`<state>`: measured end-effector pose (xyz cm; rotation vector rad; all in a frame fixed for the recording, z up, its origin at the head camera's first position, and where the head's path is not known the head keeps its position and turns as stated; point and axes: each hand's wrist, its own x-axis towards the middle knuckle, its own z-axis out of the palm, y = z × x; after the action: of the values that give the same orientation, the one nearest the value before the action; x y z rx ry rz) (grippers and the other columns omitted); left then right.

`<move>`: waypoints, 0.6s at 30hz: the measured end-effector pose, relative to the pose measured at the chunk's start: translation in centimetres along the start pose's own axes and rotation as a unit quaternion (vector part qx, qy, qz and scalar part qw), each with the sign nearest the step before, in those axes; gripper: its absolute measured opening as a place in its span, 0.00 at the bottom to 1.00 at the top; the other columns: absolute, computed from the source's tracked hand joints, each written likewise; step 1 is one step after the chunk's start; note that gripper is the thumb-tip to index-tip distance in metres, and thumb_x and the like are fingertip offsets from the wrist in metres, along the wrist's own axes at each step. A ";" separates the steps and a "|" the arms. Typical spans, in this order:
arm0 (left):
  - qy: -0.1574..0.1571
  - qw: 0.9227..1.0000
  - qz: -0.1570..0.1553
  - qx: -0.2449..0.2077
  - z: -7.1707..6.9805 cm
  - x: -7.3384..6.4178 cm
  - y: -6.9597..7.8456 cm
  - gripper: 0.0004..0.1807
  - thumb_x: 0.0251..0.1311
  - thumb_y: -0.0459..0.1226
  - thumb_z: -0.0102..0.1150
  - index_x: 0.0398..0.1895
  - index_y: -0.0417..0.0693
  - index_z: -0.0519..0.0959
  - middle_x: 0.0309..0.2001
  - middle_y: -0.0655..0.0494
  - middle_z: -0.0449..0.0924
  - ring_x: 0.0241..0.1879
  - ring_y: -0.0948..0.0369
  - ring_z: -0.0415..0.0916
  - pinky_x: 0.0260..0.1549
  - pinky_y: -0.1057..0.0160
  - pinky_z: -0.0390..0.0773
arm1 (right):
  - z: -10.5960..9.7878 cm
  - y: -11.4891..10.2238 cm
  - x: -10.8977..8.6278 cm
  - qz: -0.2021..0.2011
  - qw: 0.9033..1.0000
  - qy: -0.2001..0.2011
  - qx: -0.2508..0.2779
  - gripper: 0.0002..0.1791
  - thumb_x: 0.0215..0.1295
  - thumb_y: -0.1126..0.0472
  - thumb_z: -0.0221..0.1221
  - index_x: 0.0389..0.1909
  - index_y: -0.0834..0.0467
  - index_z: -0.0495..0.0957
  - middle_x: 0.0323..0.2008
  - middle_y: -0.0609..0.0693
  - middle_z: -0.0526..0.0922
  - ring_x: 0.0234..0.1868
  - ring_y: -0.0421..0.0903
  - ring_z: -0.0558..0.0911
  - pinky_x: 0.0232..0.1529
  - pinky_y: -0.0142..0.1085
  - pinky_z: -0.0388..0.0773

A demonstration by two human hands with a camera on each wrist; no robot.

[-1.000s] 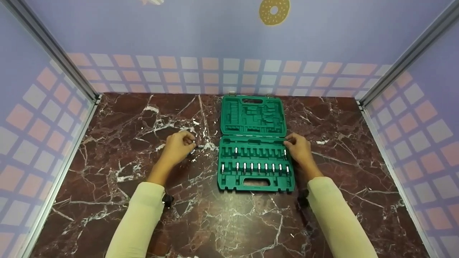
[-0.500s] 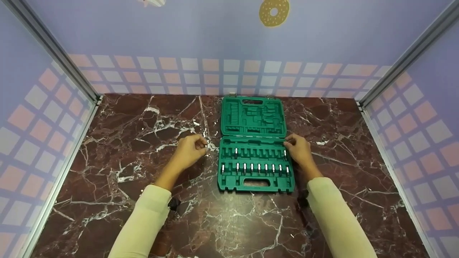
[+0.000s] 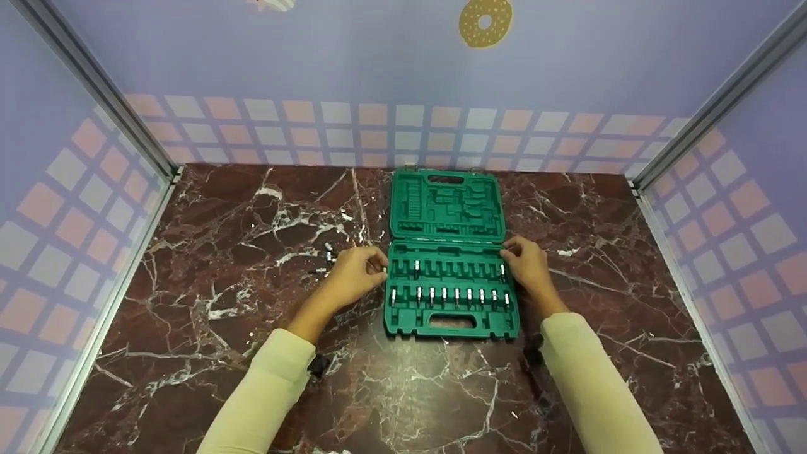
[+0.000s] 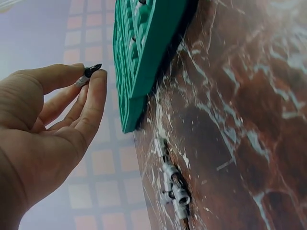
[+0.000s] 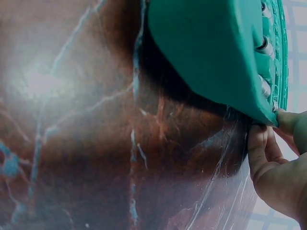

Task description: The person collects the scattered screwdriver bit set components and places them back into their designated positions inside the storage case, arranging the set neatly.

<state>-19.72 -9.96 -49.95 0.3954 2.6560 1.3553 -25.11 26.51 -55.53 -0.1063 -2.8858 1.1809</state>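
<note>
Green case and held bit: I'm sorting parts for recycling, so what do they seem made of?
The case looks like satin-finished moulded plastic, given its shaped recesses. The bit is probably metal: its base gleams silvery, its tip is dark; which metal, I can't tell.

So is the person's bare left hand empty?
No, the left wrist view shows the bare left hand pinching a small pointed silver-and-black metal bit.

High up, the head view peers forward and down across the table; in close, tilted, both wrist views share the green case.
</note>
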 end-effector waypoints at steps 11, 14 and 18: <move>-0.055 0.998 0.018 0.029 2.2 0.5 1.2 0.06 0.59 0.27 0.70 0.40 0.37 0.86 0.38 0.47 0.88 0.39 0.53 0.85 0.42 0.56 0.85 | -0.1 0.0 -0.1 -0.011 1.000 0.003 0.007 0.11 0.73 0.63 0.61 0.49 0.66 0.83 0.44 0.67 0.87 0.46 0.64 0.85 0.51 0.57 0.80; -0.064 0.997 0.013 0.031 2.7 0.5 1.2 0.06 0.59 0.26 0.70 0.40 0.37 0.86 0.38 0.47 0.88 0.40 0.53 0.85 0.44 0.55 0.85 | 0.0 0.1 -0.1 -0.008 1.000 0.003 0.010 0.11 0.74 0.63 0.61 0.49 0.65 0.83 0.44 0.67 0.87 0.46 0.63 0.85 0.51 0.57 0.80; -0.070 0.996 0.016 0.047 3.5 0.7 1.1 0.05 0.60 0.26 0.69 0.39 0.36 0.86 0.38 0.46 0.88 0.41 0.52 0.85 0.45 0.55 0.85 | 0.0 0.1 -0.1 -0.005 1.000 0.000 0.010 0.11 0.74 0.63 0.60 0.50 0.65 0.82 0.45 0.67 0.87 0.46 0.63 0.84 0.51 0.57 0.80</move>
<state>-19.36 -6.47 -51.10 0.5260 2.6148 1.1671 -25.04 26.57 -55.55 -0.0900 -2.8705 1.2082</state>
